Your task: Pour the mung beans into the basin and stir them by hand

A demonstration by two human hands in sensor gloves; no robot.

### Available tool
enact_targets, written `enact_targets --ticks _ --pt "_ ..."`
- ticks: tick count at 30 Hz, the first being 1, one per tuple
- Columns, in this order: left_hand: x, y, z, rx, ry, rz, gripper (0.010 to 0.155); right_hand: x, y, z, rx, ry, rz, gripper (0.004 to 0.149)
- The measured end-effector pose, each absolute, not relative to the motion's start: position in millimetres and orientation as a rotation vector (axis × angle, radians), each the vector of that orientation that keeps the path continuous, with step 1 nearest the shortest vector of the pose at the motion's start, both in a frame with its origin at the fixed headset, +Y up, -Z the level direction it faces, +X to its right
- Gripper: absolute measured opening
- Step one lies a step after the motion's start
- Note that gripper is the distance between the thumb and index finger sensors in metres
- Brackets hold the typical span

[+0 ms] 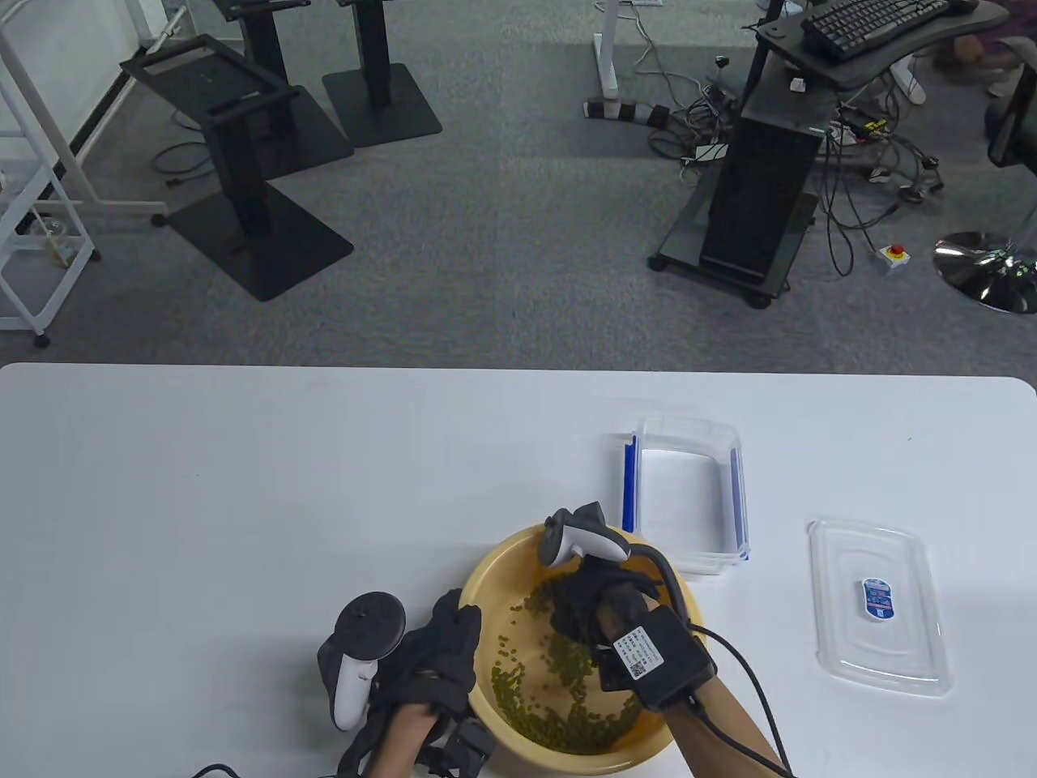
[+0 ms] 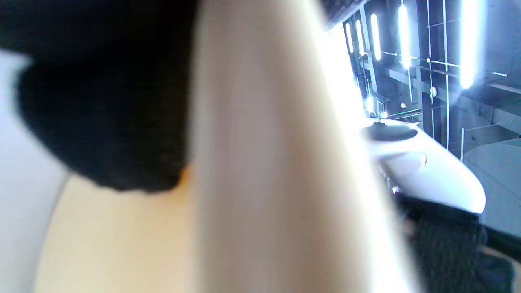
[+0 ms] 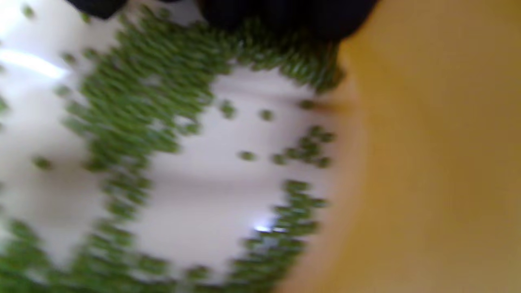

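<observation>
A yellow basin (image 1: 506,559) stands at the table's near edge, with green mung beans (image 1: 559,721) scattered over its bottom. My left hand (image 1: 450,648) grips the basin's left rim; in the left wrist view a black gloved finger (image 2: 106,101) lies against the basin's outer wall (image 2: 122,244). My right hand (image 1: 587,604) reaches down inside the basin, fingers among the beans. In the right wrist view its fingertips (image 3: 285,12) touch the beans (image 3: 134,110) beside the yellow wall (image 3: 427,142). How far those fingers bend is hidden.
An empty clear container (image 1: 684,494) with blue clips stands just right of the basin, behind it. Its clear lid (image 1: 879,616) lies flat further right. Cables trail from both wrists off the near edge.
</observation>
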State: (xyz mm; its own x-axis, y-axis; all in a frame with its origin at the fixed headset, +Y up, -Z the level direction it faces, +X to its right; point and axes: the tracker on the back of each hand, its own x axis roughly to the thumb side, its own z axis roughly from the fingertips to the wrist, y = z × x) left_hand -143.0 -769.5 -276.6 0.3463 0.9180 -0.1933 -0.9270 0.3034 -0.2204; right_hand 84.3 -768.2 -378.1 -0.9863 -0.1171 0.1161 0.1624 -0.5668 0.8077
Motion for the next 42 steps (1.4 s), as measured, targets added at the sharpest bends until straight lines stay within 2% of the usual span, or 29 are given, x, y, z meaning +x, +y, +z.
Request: enact_targets --ticks 5,8,11,13,18,23,27,30,35,37,39,42 --pt "-143.3 -768.7 -276.9 -0.289 0.034 1.212 0.065 93.7 -770.6 -350.7 -0.028 -1.591 -2.595 0.075" --pt "-143.0 -768.4 -276.5 -0.292 0.037 1.218 0.065 87.0 -772.2 -326.0 -0.126 -1.781 -2.473 0.079" --pt "-141.8 -768.5 -276.5 -0.294 0.023 1.221 0.065 65.8 -772.5 -304.6 -0.343 -1.967 -2.434 0.075" --pt "-141.3 -768.1 -276.1 -0.294 0.023 1.215 0.066 51.8 -773.2 -296.3 -0.351 -2.088 -2.360 0.073" --pt "-141.8 -769.3 -276.4 -0.307 0.014 1.236 0.066 22.4 -770.7 -304.0 -0.398 -2.041 -2.418 0.067" --pt "-143.9 -769.7 -277.2 -0.308 0.019 1.252 0.065 13.6 -771.6 -329.8 -0.494 -1.650 -2.570 0.064" --pt "-143.5 -768.8 -277.1 -0.305 0.019 1.232 0.065 25.7 -772.2 -350.3 -0.339 -1.468 -2.802 0.063" --pt "-143.8 -768.8 -276.9 -0.306 0.020 1.238 0.065 48.1 -773.3 -367.3 -0.097 -1.381 -2.800 0.070" --pt "-143.9 -768.7 -276.8 -0.311 0.024 1.241 0.065 79.3 -766.4 -374.6 -0.001 -1.318 -2.703 0.070" --pt "-143.9 -768.7 -276.8 -0.311 0.025 1.246 0.066 88.7 -766.6 -371.2 -0.049 -1.370 -2.702 0.070" --pt "-143.7 -768.6 -276.7 -0.307 0.029 1.246 0.066 94.6 -768.4 -360.8 0.018 -1.483 -2.644 0.072" --pt "-143.7 -768.9 -276.5 -0.303 0.035 1.249 0.066 93.5 -773.2 -339.8 -0.003 -1.753 -2.509 0.074"
